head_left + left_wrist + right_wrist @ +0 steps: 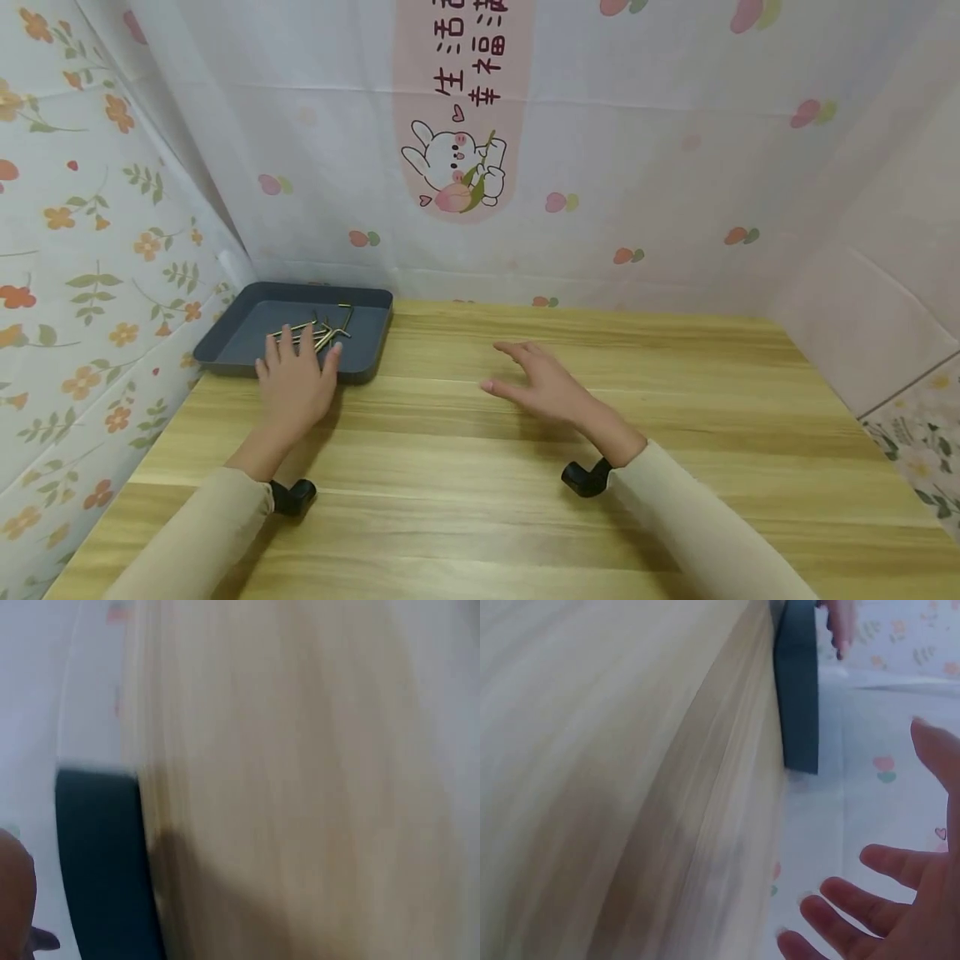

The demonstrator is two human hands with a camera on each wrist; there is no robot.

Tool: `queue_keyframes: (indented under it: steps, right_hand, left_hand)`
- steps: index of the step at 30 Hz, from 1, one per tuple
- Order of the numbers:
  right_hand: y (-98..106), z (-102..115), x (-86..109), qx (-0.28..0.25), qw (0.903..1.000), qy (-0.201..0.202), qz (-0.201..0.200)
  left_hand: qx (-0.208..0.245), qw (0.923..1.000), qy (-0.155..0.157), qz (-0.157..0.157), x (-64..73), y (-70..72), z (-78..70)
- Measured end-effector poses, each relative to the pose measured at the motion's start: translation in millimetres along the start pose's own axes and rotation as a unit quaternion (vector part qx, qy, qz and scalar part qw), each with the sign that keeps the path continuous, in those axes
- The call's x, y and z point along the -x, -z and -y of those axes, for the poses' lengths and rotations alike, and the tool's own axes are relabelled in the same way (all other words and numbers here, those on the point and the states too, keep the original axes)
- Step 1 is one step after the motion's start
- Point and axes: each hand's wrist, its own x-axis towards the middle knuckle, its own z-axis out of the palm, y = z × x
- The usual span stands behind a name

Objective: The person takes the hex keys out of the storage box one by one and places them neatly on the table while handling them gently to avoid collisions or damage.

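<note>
Several brass-coloured L-shaped hex keys (324, 338) lie in a loose pile inside a dark grey tray (365, 372) at the table's far left. Over the tray's near edge is my left hand (298, 392), its fingers straight and spread, partly covering the keys. Whether it touches the tray or keys I cannot tell. My right hand (546, 388) hovers above the table to the right of the tray, fingers relaxed and apart, holding nothing. In the right wrist view the right hand's fingers (855, 904) are loosely extended. The left wrist view shows the tray's outer wall (109, 862) and little of the hand.
A wooden tabletop (450, 500) spreads under both hands. Behind it hangs a white printed cloth (637, 183) with a rabbit picture, and a floral cloth (82, 292) borders the left side. Each wrist wears a small black device (588, 478).
</note>
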Motion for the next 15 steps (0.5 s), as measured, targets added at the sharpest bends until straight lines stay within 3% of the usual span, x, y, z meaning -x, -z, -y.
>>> queue_keyframes:
  steps: [4,8,15]
  right_hand:
    - [-8,6,-3.5,-0.058,0.9983,-0.003,0.007]
    - [-19,13,-7.8,-0.1,0.9948,-0.021,0.002]
    - [-37,28,-18.2,-0.168,0.9837,-0.064,-0.004]
  left_hand:
    - [-0.014,0.9978,0.057,-0.032,-9.3,8.5,24.0]
    - [-0.007,0.9959,0.083,-0.036,-14.7,17.6,41.4]
    - [0.023,0.9933,0.109,-0.03,-15.0,22.6,52.0]
